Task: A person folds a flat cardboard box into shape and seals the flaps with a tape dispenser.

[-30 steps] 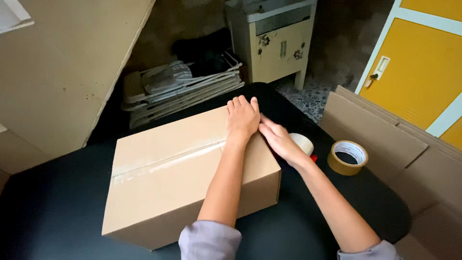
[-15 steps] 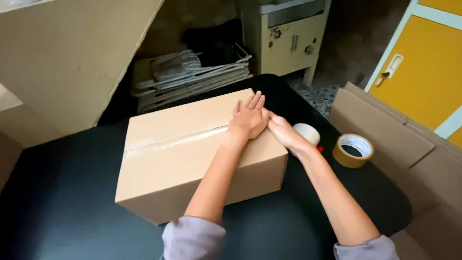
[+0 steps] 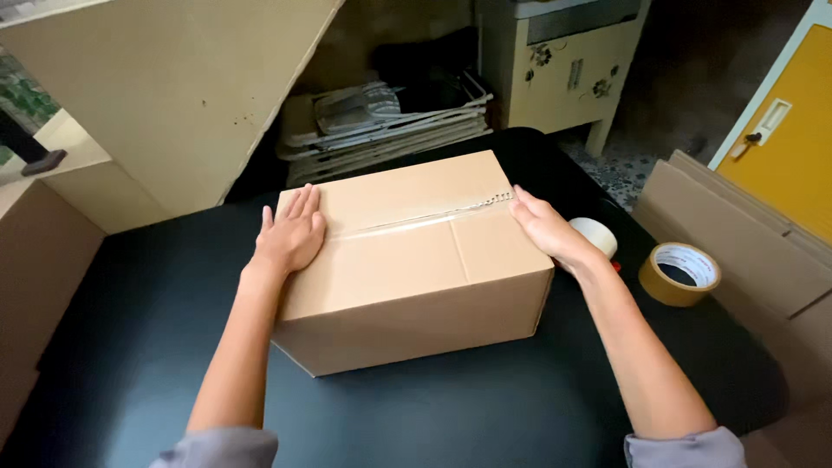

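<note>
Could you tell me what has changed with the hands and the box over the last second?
The left hand slid from the right end of the cardboard box along its taped seam to the left end. The right hand stayed at the right edge. Both tape rolls stayed put.

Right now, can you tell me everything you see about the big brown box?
The cardboard box is plain brown and rectangular, with its top flaps shut. A strip of clear tape runs along the top seam. It sits flat, turned at a slight angle, on the dark table. The left hand lies flat on its top left end; the right hand rests on its right edge.
</note>
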